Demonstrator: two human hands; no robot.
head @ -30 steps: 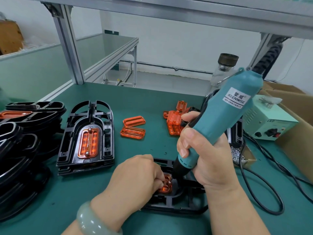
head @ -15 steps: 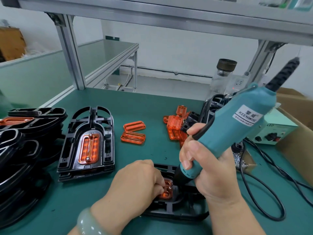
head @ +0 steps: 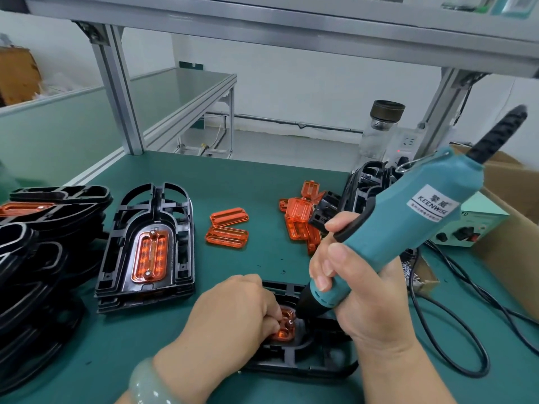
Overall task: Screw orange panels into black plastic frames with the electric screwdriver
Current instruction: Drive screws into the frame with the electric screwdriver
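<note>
A black plastic frame (head: 294, 365) lies near the table's front edge with an orange panel (head: 284, 330) set in it. My left hand (head: 233, 313) covers most of the frame's left part, fingertips pinched on the panel by a screw. My right hand (head: 358, 290) grips the teal electric screwdriver (head: 408, 228), which leans to the upper right with its black tip down on the panel. A finished stack of frames with an orange panel (head: 148, 252) stands to the left. Loose orange panels (head: 227, 228) lie mid-table, more (head: 297, 220) behind the screwdriver.
Piled black frames (head: 38, 258) fill the left side. A pale green power box (head: 472, 225), its black cables (head: 449, 339), a cardboard box (head: 513, 228) and a small carton of screws (head: 420, 272) sit right. A glass jar (head: 379, 126) stands behind.
The screwdriver has tilted further to the right, its cord end now showing. Both hands stay over the same frame, and the view has shifted slightly.
</note>
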